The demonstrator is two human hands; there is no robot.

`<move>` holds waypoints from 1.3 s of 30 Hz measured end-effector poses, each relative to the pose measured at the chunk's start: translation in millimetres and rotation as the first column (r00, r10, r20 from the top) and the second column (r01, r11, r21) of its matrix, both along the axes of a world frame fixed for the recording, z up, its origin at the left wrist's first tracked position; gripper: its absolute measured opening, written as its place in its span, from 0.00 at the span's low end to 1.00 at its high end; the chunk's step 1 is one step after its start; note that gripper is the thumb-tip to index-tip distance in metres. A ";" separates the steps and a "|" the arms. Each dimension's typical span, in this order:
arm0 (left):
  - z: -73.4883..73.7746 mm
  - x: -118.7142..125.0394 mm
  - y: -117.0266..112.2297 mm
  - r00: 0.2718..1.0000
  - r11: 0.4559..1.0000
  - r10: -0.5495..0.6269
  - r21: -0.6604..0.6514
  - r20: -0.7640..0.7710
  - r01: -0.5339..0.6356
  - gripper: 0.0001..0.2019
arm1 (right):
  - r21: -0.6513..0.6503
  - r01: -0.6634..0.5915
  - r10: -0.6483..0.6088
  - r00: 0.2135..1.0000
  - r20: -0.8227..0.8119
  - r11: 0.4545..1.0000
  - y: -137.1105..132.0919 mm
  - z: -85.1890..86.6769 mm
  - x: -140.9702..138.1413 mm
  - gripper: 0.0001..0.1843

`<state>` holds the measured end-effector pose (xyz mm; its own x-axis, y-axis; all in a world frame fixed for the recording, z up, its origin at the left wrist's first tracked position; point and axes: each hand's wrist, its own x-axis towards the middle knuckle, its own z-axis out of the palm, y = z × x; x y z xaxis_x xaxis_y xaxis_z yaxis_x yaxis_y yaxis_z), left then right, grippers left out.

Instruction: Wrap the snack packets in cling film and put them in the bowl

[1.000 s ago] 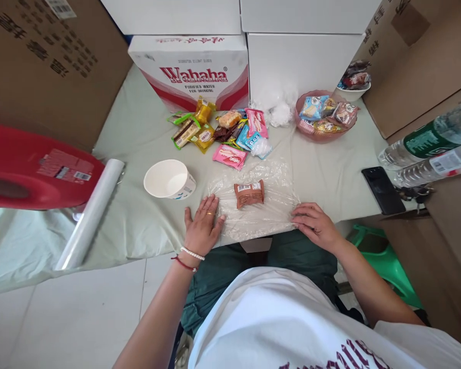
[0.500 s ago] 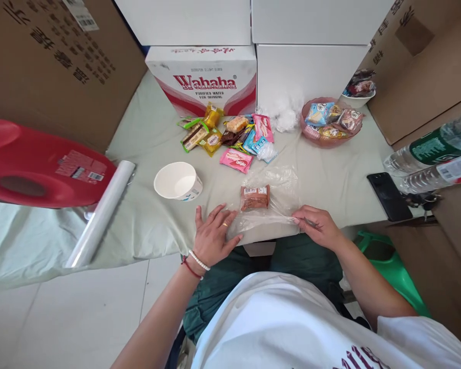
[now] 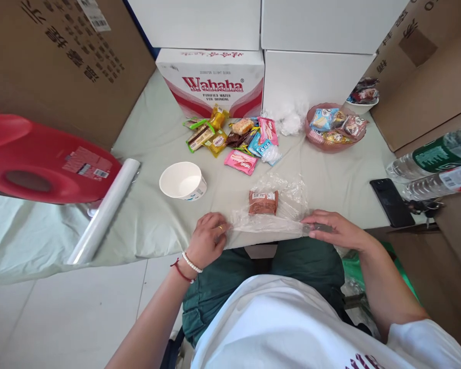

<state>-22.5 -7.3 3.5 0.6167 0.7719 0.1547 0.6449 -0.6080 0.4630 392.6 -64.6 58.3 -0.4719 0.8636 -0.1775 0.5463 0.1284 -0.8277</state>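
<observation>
A second ago both hands lay flat, palms down, on the clear film [image 3: 292,195]. Now each has closed on its near edge. The left hand [image 3: 209,238], fingers curled together, pinches the corner at 7 o'clock from the brown snack packet [image 3: 263,202]. The right hand [image 3: 330,230] nips the corner at 4 o'clock. The near edge runs taut between them and seems lifted slightly off the tabletop [image 3: 149,215]. The packet lies on the middle of the film, with neither hand touching it. A paper bowl [image 3: 182,180] sits at 10 o'clock from the packet, and the snack pile [image 3: 234,136] is at 12 o'clock.
</observation>
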 end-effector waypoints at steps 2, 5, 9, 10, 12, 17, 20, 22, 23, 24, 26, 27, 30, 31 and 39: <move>2.2 0.3 -2.1 0.999 0.999 -0.029 -0.014 0.038 0.030 0.15 | -0.051 -0.068 0.067 0.998 -0.010 0.996 10.8 12.9 4.0 0.25; 4.4 4.0 -3.1 0.994 0.999 0.048 -0.029 0.101 -0.046 0.15 | 0.023 0.060 -0.062 0.994 0.087 0.998 32.1 16.2 0.2 0.28; 1.0 15.7 -1.4 0.972 0.979 0.205 -0.009 0.110 -0.206 0.23 | 0.317 0.174 -0.260 0.933 0.250 0.932 63.0 -6.8 -26.5 0.20; -0.2 19.3 -1.4 0.973 0.976 0.217 -0.003 0.083 -0.218 0.23 | 0.362 0.151 -0.257 0.930 0.264 0.920 69.1 -13.4 -35.9 0.18; -1.4 26.2 -2.6 0.972 0.972 0.233 0.012 0.021 -0.233 0.17 | 0.409 0.082 -0.212 0.936 0.282 0.909 78.0 -24.3 -55.3 0.20; 1.9 38.0 -7.9 0.978 0.983 0.184 0.035 -0.101 -0.181 0.28 | 0.390 -0.049 -0.091 0.939 0.332 0.920 83.6 -39.5 -89.5 0.31; 0.4 41.3 -8.3 0.967 0.986 0.157 -0.021 -0.201 -0.165 0.35 | 0.403 -0.055 -0.085 0.942 0.323 0.913 81.6 -44.3 -92.0 0.29; -4.1 41.7 -7.8 0.959 0.982 0.157 -0.065 -0.234 -0.177 0.36 | 0.424 -0.053 -0.084 0.951 0.298 0.904 79.7 -45.2 -87.7 0.26; -7.0 41.4 -7.6 0.960 0.981 0.154 -0.076 -0.234 -0.176 0.36 | 0.433 -0.051 -0.081 0.956 0.283 0.900 78.7 -44.9 -84.6 0.26; -10.0 40.8 -7.5 0.963 0.982 0.150 -0.078 -0.223 -0.171 0.35 | 0.440 -0.048 -0.080 0.960 0.269 0.897 77.6 -44.4 -81.5 0.25; -15.4 38.9 -7.3 0.972 0.984 0.147 -0.071 -0.182 -0.162 0.34 | 0.444 -0.046 -0.077 0.964 0.255 0.895 75.1 -43.4 -76.2 0.25; -17.4 37.6 -7.2 0.976 0.984 0.152 -0.071 -0.155 -0.164 0.33 | 0.442 -0.043 -0.081 0.963 0.258 0.896 73.7 -43.2 -74.3 0.25; -19.6 32.4 -6.4 0.980 0.977 0.181 -0.097 -0.076 -0.188 0.29 | 0.423 -0.031 -0.093 0.958 0.270 0.906 70.5 -44.7 -71.9 0.24; -19.2 30.3 -6.1 0.980 0.974 0.192 -0.112 -0.056 -0.197 0.28 | 0.418 -0.021 -0.098 0.960 0.262 0.908 70.0 -45.4 -71.8 0.24; -15.8 25.2 -5.6 0.971 0.950 0.238 -0.214 0.023 -0.228 0.24 | 0.414 0.045 -0.161 0.955 0.250 0.909 78.1 -44.1 -86.9 0.23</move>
